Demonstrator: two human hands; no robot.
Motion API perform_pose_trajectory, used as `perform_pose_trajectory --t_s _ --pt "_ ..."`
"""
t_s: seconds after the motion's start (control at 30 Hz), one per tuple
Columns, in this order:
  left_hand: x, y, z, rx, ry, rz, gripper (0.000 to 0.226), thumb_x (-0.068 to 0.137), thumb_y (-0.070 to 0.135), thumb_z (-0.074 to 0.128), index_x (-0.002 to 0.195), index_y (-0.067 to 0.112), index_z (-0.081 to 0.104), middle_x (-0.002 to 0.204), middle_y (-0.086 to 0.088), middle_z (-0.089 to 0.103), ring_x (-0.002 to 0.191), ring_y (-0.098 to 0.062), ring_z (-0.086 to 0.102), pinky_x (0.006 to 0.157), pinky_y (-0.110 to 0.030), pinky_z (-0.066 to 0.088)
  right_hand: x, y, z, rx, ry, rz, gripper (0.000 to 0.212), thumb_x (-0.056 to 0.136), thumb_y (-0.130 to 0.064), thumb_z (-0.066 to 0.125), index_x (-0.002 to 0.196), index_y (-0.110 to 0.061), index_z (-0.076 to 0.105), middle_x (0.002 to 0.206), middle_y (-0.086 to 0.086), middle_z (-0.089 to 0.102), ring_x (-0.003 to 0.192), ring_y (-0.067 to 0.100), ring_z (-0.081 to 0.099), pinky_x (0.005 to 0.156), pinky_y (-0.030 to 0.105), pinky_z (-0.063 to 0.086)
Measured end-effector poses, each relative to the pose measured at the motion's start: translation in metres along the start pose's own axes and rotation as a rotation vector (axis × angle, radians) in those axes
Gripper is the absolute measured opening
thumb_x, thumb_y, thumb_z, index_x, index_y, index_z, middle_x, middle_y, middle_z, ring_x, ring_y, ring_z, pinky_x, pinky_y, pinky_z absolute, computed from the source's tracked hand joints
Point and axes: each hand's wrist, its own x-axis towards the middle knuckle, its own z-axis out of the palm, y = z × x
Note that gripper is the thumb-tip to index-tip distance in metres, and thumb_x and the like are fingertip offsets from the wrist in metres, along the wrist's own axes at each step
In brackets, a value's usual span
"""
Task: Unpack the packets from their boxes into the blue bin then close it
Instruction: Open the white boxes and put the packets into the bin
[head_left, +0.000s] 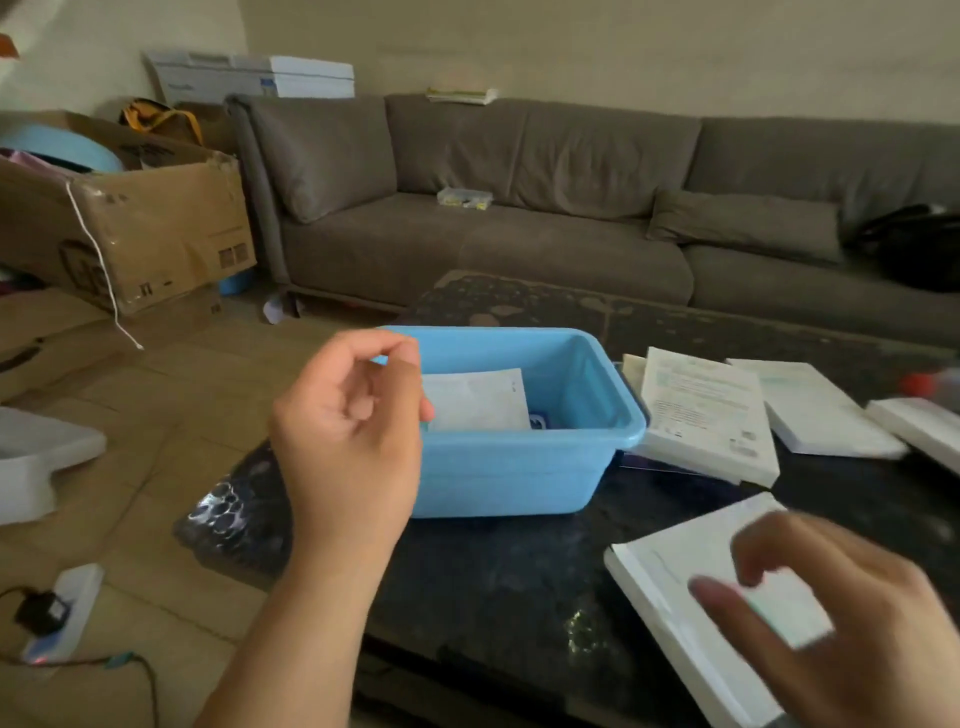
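Observation:
The blue bin stands open on the dark table, with a white packet leaning inside it. My left hand hangs in front of the bin's left end, fingers loosely curled, and I see nothing held in them. My right hand is blurred, fingers spread, over a white box at the table's near right corner; whether it touches the box is unclear. More flat white boxes lie right of the bin: one against its right rim, another beyond it, a third at the frame edge.
A grey sofa runs behind the table. Cardboard boxes are stacked at the left on the tiled floor. A white power strip with a black plug lies on the floor at the near left.

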Motion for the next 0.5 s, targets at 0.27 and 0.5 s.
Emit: perform_pose_trajectory --t_s 0.27,0.5 --pt "-0.063 0.013 0.033 0.189 -0.573 -0.104 0.015 0.089 0.026 0.061 0.075 0.025 0.064 0.057 0.006 0.061 0.05 -0.011 0.057 0.051 -0.033 0.051 -0.079 0.039 0.022 -0.315 -0.131 -0.219 0.048 0.1 -0.055 0.021 0.071 -0.03 0.051 0.071 -0.011 0.059 0.059 0.015 0.062 0.068 0.032 0.059" --pt "-0.085 0.005 0.032 0.735 -1.523 -0.292 0.011 0.092 0.031 0.06 0.085 0.036 0.067 0.072 0.019 0.065 0.063 0.004 0.061 0.064 -0.018 0.048 -0.088 0.044 0.028 -0.315 -0.094 -0.144 0.026 0.085 -0.041 0.054 0.065 -0.027 0.064 0.068 -0.005 0.066 0.057 0.018 0.061 0.056 0.029 0.053"
